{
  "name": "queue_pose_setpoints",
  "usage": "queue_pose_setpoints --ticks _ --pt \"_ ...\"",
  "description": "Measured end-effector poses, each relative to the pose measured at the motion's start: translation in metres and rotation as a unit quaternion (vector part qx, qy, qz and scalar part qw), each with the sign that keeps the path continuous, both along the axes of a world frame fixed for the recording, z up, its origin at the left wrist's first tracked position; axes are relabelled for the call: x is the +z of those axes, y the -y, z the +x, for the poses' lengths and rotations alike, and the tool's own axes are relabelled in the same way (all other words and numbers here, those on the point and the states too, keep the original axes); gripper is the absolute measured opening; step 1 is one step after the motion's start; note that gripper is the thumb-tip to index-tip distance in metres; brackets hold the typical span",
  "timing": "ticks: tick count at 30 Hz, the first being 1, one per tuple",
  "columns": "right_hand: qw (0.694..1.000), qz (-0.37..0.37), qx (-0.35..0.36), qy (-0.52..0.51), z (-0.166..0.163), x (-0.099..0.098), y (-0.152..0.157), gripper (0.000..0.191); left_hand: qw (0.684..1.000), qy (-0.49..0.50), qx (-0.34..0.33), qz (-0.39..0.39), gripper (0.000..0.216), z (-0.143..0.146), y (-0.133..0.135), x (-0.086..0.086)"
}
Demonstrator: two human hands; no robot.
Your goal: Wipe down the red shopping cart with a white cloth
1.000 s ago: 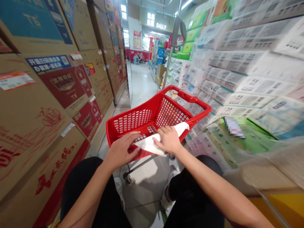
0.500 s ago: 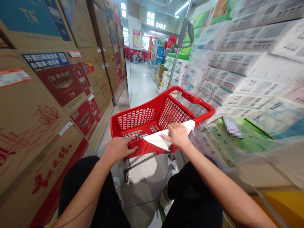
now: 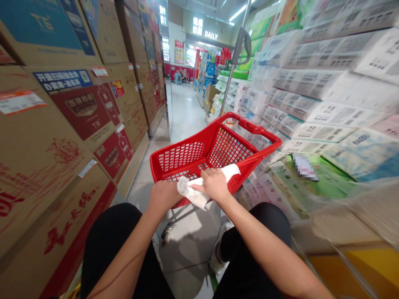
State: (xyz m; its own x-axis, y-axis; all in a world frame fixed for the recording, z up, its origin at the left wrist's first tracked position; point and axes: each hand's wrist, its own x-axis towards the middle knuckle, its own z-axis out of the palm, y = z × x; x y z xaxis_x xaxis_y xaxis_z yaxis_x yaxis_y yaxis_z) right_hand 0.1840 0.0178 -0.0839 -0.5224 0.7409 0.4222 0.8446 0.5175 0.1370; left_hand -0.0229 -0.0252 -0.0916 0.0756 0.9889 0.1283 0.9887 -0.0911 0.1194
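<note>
A red plastic shopping cart (image 3: 183, 153) with latticed walls stands between my knees, its handle end at the far right. My left hand (image 3: 166, 193) is closed over the rim at the near left corner. On the near rim, my right hand (image 3: 215, 182) presses a white cloth (image 3: 232, 171), its fingers over the top and its thumb towards the left. The cloth drapes over the rim and hangs down outside it, with a bunched end close to my left hand. Part of the near wall is hidden behind cloth and hands.
Cardboard cartons (image 3: 81, 112) are stacked along the left side. Wrapped tissue packs (image 3: 305, 99) pile up on the right, beside a metal pole with a grey handle (image 3: 243, 45). A tiled aisle (image 3: 187, 108) runs ahead towards a blue stool (image 3: 178, 78).
My right hand and the white cloth have slid left along the rim, and the cloth's left end has bunched up. The cart has shifted slightly. My left hand now grips further over the rim.
</note>
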Motion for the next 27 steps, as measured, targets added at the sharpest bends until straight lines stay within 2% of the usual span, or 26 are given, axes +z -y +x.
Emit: queue_pose_setpoints --ticks 7,9,12,15,18,20,23,25,27 --pt "0.997 0.054 -0.029 0.039 0.08 0.028 -0.033 0.06 1.0 -0.011 -0.028 -0.004 0.064 -0.013 0.003 0.006" --pt "0.997 0.063 -0.034 0.036 0.093 0.035 -0.039 0.056 0.999 -0.013 -0.031 -0.011 0.066 -0.014 0.002 0.008" --pt "0.995 0.075 -0.059 -0.009 0.08 0.031 -0.034 0.048 1.0 -0.013 -0.022 -0.01 0.063 -0.01 0.001 0.008" --pt "0.993 0.066 -0.071 -0.066 0.029 0.012 -0.016 0.037 1.0 -0.011 -0.011 0.001 0.057 0.002 -0.001 0.006" --pt "0.994 0.036 -0.045 -0.095 -0.027 -0.008 0.006 0.03 1.0 -0.011 -0.008 0.018 0.048 0.012 -0.003 0.004" --pt "0.994 0.025 -0.02 -0.1 -0.048 -0.016 0.015 0.028 1.0 -0.012 -0.008 0.02 0.043 0.014 -0.004 0.003" --pt "0.996 0.024 0.03 -0.075 -0.043 -0.017 0.013 0.031 1.0 -0.009 -0.006 0.007 0.041 0.009 -0.004 0.003" --pt "0.997 0.031 0.044 -0.048 -0.021 -0.011 0.004 0.035 1.0 -0.007 -0.009 0.006 0.042 0.004 -0.003 0.003" --pt "0.998 0.043 0.03 -0.026 0.011 -0.002 -0.01 0.037 1.0 -0.008 -0.016 0.009 0.047 -0.002 -0.002 0.003"
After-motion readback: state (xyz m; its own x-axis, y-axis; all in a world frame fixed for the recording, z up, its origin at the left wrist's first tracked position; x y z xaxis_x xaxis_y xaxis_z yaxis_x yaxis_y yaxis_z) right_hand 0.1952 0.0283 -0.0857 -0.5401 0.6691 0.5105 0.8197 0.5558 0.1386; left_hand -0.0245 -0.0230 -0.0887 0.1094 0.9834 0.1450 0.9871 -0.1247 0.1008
